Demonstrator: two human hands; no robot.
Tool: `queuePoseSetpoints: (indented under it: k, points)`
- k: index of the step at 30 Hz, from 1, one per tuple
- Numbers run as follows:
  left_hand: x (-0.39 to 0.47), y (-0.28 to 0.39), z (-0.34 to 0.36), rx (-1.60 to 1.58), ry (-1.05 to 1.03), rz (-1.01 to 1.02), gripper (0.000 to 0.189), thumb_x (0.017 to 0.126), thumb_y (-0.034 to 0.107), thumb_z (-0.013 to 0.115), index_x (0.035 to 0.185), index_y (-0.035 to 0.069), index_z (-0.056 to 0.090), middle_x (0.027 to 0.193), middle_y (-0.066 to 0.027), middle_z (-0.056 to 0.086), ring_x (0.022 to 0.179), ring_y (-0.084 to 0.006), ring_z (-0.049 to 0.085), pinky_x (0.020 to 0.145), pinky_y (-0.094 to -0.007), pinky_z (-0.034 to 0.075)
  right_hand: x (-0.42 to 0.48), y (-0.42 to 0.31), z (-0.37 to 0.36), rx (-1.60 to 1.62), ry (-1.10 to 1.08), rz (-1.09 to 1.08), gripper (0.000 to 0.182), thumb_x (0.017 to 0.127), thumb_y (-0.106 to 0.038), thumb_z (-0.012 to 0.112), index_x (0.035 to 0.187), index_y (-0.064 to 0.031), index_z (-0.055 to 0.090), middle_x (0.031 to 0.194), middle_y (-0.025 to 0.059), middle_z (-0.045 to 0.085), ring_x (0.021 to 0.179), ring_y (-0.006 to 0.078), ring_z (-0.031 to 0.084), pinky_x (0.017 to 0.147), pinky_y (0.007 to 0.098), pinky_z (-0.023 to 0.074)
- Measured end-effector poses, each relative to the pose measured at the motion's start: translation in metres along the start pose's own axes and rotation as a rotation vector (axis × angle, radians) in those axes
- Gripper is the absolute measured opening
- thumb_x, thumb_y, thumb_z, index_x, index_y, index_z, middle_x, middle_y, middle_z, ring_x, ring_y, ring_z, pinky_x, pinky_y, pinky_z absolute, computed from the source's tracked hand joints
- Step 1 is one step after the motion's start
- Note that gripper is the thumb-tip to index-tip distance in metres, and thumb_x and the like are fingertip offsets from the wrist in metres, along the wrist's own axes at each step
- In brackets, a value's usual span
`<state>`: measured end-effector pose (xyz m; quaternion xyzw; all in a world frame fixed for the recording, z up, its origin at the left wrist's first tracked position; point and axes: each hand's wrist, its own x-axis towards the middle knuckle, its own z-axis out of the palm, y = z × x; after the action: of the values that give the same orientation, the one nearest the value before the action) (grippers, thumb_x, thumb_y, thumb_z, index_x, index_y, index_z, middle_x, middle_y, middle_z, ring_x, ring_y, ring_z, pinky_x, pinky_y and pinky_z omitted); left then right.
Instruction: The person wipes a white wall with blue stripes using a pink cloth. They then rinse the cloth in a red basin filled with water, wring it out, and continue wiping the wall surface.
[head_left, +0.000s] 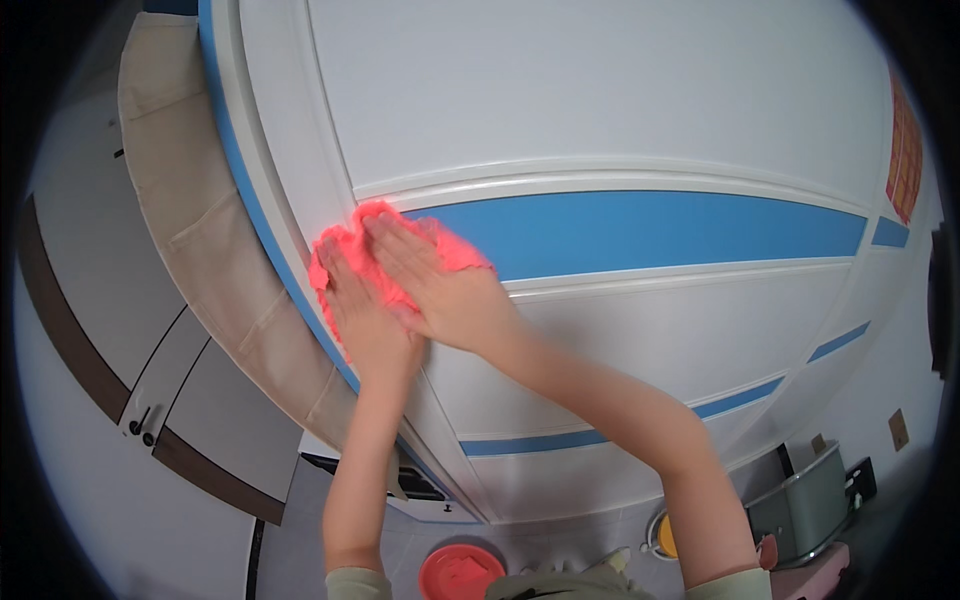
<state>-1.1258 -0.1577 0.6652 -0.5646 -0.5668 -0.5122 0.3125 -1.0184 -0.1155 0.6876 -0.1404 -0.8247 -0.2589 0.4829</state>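
Observation:
A bright pink cloth (465, 251) is spread against the left edge of a white cabinet door (600, 90) with a blue band (660, 232). My left hand (360, 307) presses flat on the cloth's left part, over the door's white frame. Just to its right, my right hand (431, 289) lies on the same cloth at the left end of the blue band, its fingers pointing up and left. The two hands are close together near the wrists. Both palms are hidden, as is the surface under the cloth.
A beige fabric hanging organizer with pockets (202, 217) hangs along the cabinet's left side. Behind it is a door with a dark handle (142, 424). On the floor are a red basin (461, 570) with a pink item inside and, at right, a grey-green bin (810, 502).

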Motion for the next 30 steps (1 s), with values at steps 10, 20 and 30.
queuePoseSetpoints:
  k: [10,20,30]
  points:
    - [-0.005,0.067,0.032,-0.122,-0.049,0.219,0.065,0.074,0.019,0.057,0.129,-0.007,0.033,0.143,-0.0209,0.018,0.133,-0.0359,0.018,0.103,-0.0491,0.020,-0.044,0.040,-0.066,-0.221,-0.115,0.105,0.062,0.077,-0.036,0.053,0.130,-0.0064,0.041,0.139,0.0071,0.035,0.129,0.0192,0.032,0.104,0.0386,0.0264]
    - [-0.010,0.065,0.043,-0.050,-0.066,0.303,0.055,0.071,0.016,0.057,0.118,-0.007,0.044,0.142,-0.0193,0.023,0.132,-0.0365,0.021,0.103,-0.0498,0.022,-0.058,0.044,-0.064,-0.197,-0.031,0.157,0.066,0.074,-0.035,0.057,0.131,-0.0067,0.039,0.138,0.0082,0.035,0.129,0.0215,0.031,0.104,0.0410,0.0271]
    - [-0.010,0.036,0.027,-0.074,0.025,0.146,0.071,0.083,0.029,0.047,0.138,-0.003,0.015,0.144,-0.0218,0.012,0.134,-0.0383,0.010,0.106,-0.0494,0.014,-0.022,0.026,-0.036,0.032,0.027,0.028,0.063,0.075,-0.028,0.058,0.132,-0.0114,0.039,0.139,0.0019,0.036,0.128,0.0182,0.034,0.096,0.0357,0.0389]
